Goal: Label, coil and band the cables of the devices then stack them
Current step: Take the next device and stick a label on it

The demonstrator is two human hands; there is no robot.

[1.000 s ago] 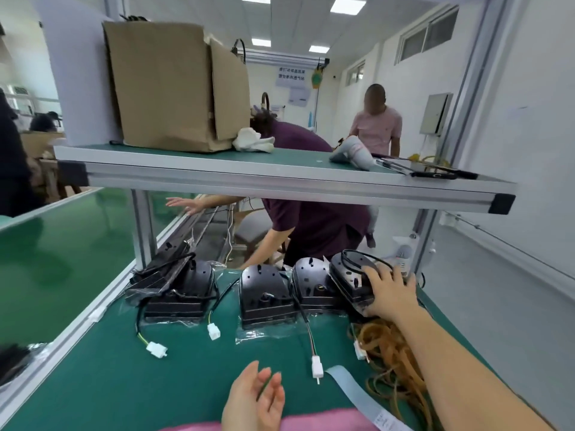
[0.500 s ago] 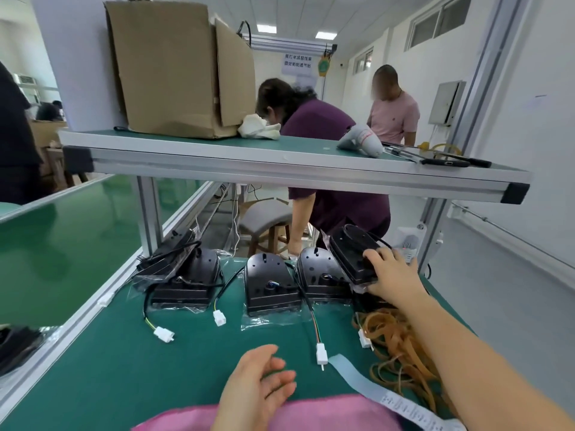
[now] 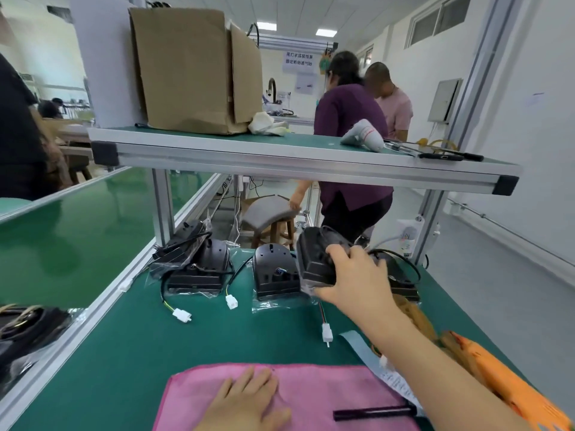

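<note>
- Right hand (image 3: 357, 284): extended over the green bench mat (image 3: 124, 353). A black device (image 3: 317, 259) is gripped, with the fingers curled over its top and the thumb pressed under its lower edge.
- The held device is seen tilted and raised off the mat, just beside the middle device (image 3: 275, 272) and in front of a further device (image 3: 401, 275) that is ringed by a looped black cable.
- A red-and-black lead is seen running from below the held device to a white connector (image 3: 326, 332) lying on the mat. Whose lead it is cannot be told.
- Left hand (image 3: 245, 402): laid flat, fingers straight and slightly spread, on a pink cloth (image 3: 311, 390). Nothing is held.
- A black pen (image 3: 373, 413) is noted on the cloth's right side, and a pale label strip (image 3: 361, 349) is laid past the cloth's right corner.
- Tan rubber bands (image 3: 417, 318) are heaped to the right of the forearm.
- At far left, two devices (image 3: 199, 265) are piled together in clear bags, with their white plugs (image 3: 182, 315) trailed forward.
- Overhead shelf (image 3: 280, 157): a cardboard box (image 3: 193, 70) is stood on it.
- Two people are seen beyond the bench, near a stool (image 3: 270, 209).
</note>
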